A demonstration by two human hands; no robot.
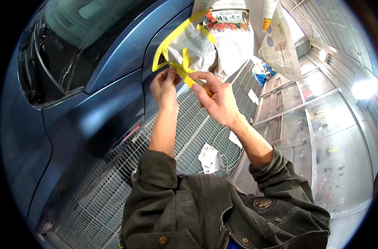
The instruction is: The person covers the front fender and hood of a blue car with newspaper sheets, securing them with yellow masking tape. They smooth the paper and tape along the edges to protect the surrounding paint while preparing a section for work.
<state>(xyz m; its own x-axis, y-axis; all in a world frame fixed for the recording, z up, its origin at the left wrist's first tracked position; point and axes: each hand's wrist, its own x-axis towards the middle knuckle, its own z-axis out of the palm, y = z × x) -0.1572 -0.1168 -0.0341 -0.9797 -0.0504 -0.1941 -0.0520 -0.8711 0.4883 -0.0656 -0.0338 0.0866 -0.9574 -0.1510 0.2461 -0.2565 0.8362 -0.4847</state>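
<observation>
A strip of yellow masking tape (188, 80) stretches between my two hands. My left hand (165, 89) pinches one end of it between thumb and fingers, against the lower edge of the papered area. My right hand (218, 98) is closed around the other end; a roll, if there is one, is hidden by the fingers. Just beyond them, a sheet of newspaper (202, 50) covers part of the blue car (114, 93), and yellow tape lines its edges. A small dark gap shows near the paper's lower left corner.
More newspaper sheets (232, 45) hang at the top, one reaching out to the right. Below me is a metal grating floor (193, 128) with scraps of white paper (209, 158) and a thin hose (225, 162). A blue and white crumpled bundle (263, 72) lies by the panelled wall (334, 124).
</observation>
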